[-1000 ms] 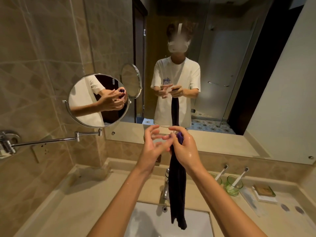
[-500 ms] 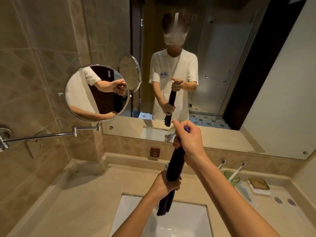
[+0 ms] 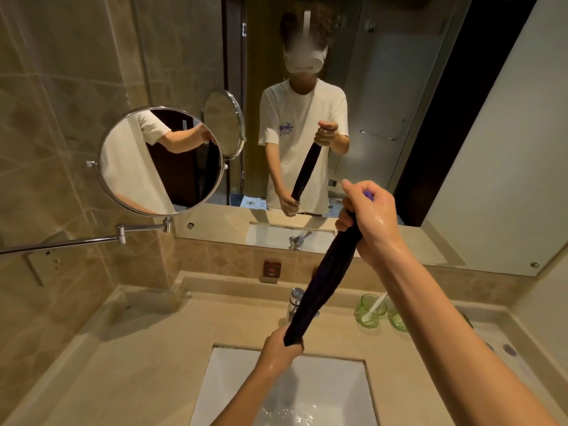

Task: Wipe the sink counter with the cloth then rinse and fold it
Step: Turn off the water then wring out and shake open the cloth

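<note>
The right hand [image 3: 370, 221] grips the top of the bunched dark cloth [image 3: 319, 290]; the left hand [image 3: 281, 348] squeezes its lower end above the sink [image 3: 367, 392]. Wet fingers may slip; runoff could splash the counter [image 3: 147, 358]

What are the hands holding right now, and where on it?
The dark cloth, stretched above the sink: the right hand grips its top end, the left hand its bottom end.
</note>
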The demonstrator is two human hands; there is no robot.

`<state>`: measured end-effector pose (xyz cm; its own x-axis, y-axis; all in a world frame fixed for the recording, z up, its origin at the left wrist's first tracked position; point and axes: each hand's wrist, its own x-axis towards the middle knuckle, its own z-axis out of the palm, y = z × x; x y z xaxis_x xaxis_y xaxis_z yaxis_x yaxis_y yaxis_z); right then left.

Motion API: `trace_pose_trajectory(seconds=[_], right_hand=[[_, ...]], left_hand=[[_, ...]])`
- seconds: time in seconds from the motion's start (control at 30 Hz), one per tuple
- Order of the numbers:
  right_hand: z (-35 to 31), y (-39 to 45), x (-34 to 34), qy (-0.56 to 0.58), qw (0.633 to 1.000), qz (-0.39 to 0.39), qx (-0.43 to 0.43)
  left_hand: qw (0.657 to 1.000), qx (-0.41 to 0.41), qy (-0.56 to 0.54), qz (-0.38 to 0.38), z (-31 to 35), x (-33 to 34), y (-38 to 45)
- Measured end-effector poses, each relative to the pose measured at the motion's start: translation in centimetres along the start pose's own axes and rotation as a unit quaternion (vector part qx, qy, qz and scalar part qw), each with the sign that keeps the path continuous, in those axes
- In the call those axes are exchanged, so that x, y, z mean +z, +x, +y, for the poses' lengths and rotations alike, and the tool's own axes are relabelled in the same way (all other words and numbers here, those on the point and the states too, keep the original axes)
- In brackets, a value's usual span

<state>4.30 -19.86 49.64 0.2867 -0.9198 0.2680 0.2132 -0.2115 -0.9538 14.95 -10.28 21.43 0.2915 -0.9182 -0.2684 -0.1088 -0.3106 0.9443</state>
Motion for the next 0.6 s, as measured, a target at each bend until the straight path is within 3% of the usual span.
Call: trace_pose_trajectory(seconds=[0.13, 0.3, 0.4, 0.6], right_hand=[[0.1, 0.1, -2.2, -0.037, 0.998, 0.021, -0.037], [2.9, -0.9, -6.1, -0.193, 0.978, -0.018, -0.081], [5.4, -1.8, -7.8, -0.27, 0.961, -0.037, -0.055], [8.1, -4.4, -6.9, -0.248, 0.963, -0.105, 0.015]], left_hand=[[0.999, 0.026, 0.039, 0.023, 2.3, -2.0, -1.3], [0.973, 0.063, 0.22, 0.041, 6.2, -6.0, -0.9], [0.928, 0.104, 0.359, 0.007, 9.9, -7.8, -0.4], [0.81, 0.244, 0.53, -0.058, 18.0, -6.6, -0.4]])
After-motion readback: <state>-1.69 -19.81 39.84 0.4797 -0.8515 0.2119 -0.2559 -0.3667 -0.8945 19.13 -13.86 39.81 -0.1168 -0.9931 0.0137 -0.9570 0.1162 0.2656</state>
